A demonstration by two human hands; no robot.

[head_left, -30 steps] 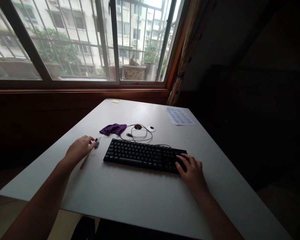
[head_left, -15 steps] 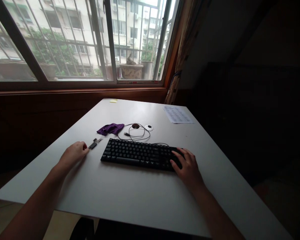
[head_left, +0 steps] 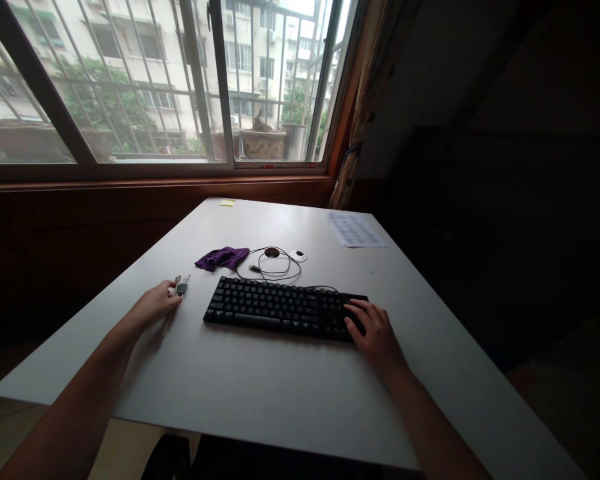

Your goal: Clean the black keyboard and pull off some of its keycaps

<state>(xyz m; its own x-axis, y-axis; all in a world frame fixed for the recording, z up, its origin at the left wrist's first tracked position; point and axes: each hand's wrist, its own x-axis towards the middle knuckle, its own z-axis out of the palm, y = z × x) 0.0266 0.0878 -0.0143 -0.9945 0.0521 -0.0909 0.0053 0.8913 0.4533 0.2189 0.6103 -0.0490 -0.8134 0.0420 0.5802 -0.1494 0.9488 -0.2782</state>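
Left hand (head_left: 153, 305) is on the left side of the bench (head_left: 260, 390), grip pinched at the near end of a black clip (head_left: 182, 289). Clip's wire loops point away from the person. A slim stick (head_left: 166, 325) runs alongside, partly under the same fingers (can't tell if it's pinched too or just lying there). Clip sits left of the black keyboard (head_left: 275, 312), near it but not touching.

Right hand (head_left: 379, 337) rests over the right end of the keyboard, fingers spread and bent on the keys, grip loose, not clenched. Keyboard lies flat, slightly skewed, its right end nearer the person.

Behind it: thin black cable (head_left: 300, 269) in a loose loop, plug end (head_left: 254, 268) lying on the bench. Purple cloth (head_left: 223, 258) is crumpled just left of the loop. Round hole (head_left: 272, 253) in the top, white ring (head_left: 298, 256) right beside it. Printed paper (head_left: 357, 230) near the far right corner, small yellow note (head_left: 227, 203) at the far left one. Barred window (head_left: 153, 87) beyond, patterned curtain (head_left: 347, 170) at its right.
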